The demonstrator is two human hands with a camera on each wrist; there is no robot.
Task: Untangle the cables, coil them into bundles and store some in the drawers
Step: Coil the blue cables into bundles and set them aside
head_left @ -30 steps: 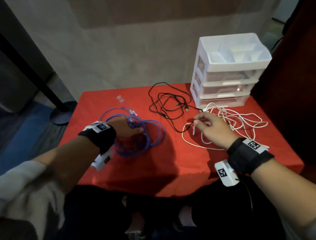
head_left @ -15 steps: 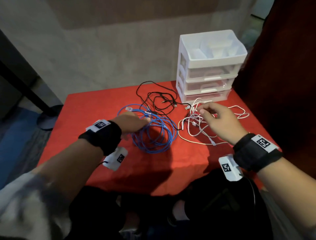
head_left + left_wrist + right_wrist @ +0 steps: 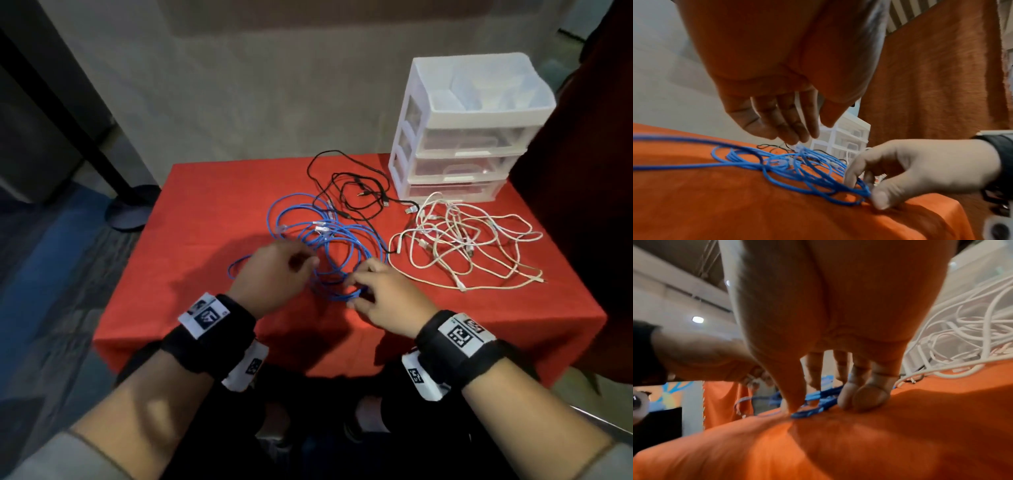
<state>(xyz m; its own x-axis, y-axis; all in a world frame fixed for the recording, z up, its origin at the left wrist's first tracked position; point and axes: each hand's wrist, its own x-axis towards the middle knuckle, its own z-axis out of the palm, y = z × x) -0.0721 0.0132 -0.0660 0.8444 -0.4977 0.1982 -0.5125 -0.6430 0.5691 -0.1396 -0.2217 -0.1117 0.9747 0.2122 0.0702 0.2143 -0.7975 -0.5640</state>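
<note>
Your right hand (image 3: 387,301) is down on the near edge of the blue cable (image 3: 329,246), thumb and forefinger pinching its strands against the red-covered surface (image 3: 212,212); your left hand (image 3: 274,277) hovers just above the same tangle, fingers (image 3: 795,123) straight and loosely together, holding nothing; the blue loops sprawl mid-surface, the black cable (image 3: 356,195) lies just behind them, overlapping, and the white cable (image 3: 469,240) spreads to your right; the white drawers (image 3: 459,137) stand at the far right corner, all three closed.
</note>
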